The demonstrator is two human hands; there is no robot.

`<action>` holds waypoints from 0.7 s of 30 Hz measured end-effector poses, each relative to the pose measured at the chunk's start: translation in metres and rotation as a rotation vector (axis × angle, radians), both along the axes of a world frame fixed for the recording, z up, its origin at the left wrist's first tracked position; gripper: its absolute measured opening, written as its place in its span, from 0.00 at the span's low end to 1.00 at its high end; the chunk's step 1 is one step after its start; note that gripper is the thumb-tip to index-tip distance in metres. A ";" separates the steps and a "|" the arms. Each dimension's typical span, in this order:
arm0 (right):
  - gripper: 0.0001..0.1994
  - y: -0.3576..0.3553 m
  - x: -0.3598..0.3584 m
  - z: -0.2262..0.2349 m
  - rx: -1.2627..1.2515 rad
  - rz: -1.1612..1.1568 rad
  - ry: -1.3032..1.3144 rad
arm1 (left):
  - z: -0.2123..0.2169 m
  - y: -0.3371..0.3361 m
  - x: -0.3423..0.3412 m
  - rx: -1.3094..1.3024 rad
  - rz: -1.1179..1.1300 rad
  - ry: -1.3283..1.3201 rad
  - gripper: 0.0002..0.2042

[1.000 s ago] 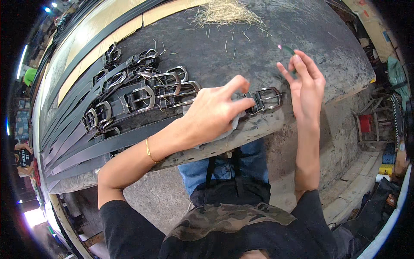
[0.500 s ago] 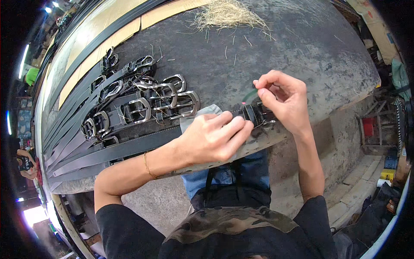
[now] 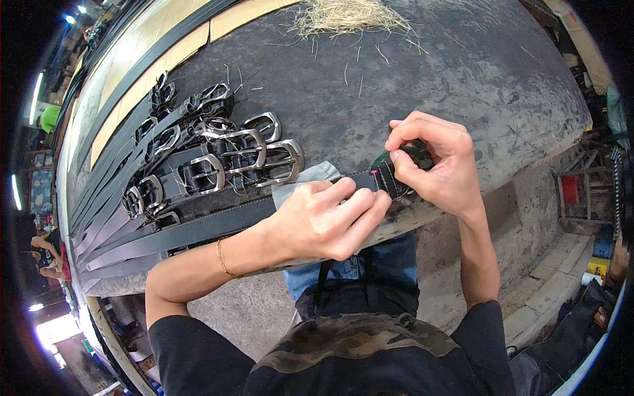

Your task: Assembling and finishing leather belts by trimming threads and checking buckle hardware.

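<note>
A black leather belt point(image 3: 364, 179) with pale edge stitching lies along the near table edge. My left hand point(image 3: 330, 218) is closed on it, pressing it to the table with bent fingers. A small pink mark shows on the belt beside a stitched band point(image 3: 388, 181) at its right end. My right hand point(image 3: 439, 158) hovers over that end, thumb and forefinger pinched together. Next to those fingertips is a dark green curved bit point(image 3: 381, 159); the rest of what they grip is hidden. A grey cloth or sheet point(image 3: 310, 177) lies by my left hand.
Several black belts with silver buckles point(image 3: 284, 162) lie to the left, their straps point(image 3: 99, 218) fanning out. A pile of straw-coloured strands point(image 3: 350, 16) sits at the table's far side. Cardboard and long black strips cover the far left. A stool-like frame point(image 3: 581, 185) stands right.
My right hand has turned slightly and its pinched fingers are lower, closer to the belt end. The green curve has shrunk from a long arc to a short bit. My left hand stays on the belt.
</note>
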State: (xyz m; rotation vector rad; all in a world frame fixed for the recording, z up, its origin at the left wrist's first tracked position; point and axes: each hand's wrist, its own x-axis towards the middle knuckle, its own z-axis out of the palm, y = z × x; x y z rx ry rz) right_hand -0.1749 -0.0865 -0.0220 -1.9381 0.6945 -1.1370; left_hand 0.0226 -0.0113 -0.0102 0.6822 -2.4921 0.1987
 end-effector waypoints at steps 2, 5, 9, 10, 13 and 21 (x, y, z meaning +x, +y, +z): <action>0.05 0.000 0.000 0.000 -0.011 0.009 0.007 | -0.001 0.000 0.000 0.002 0.000 0.008 0.23; 0.05 0.000 0.000 0.000 -0.015 -0.001 0.018 | -0.001 0.000 0.000 0.001 0.001 0.008 0.23; 0.05 0.000 0.001 0.001 -0.018 -0.001 0.025 | -0.002 0.000 0.000 -0.011 0.003 0.013 0.22; 0.05 0.001 0.001 0.002 -0.015 0.003 0.032 | -0.002 0.000 0.000 -0.008 0.005 0.013 0.22; 0.06 0.001 0.001 0.001 -0.005 -0.002 0.029 | -0.001 0.000 0.000 -0.009 0.007 0.011 0.23; 0.04 0.006 -0.001 0.002 0.200 -0.174 -0.140 | 0.004 -0.008 0.007 -0.002 0.144 0.162 0.19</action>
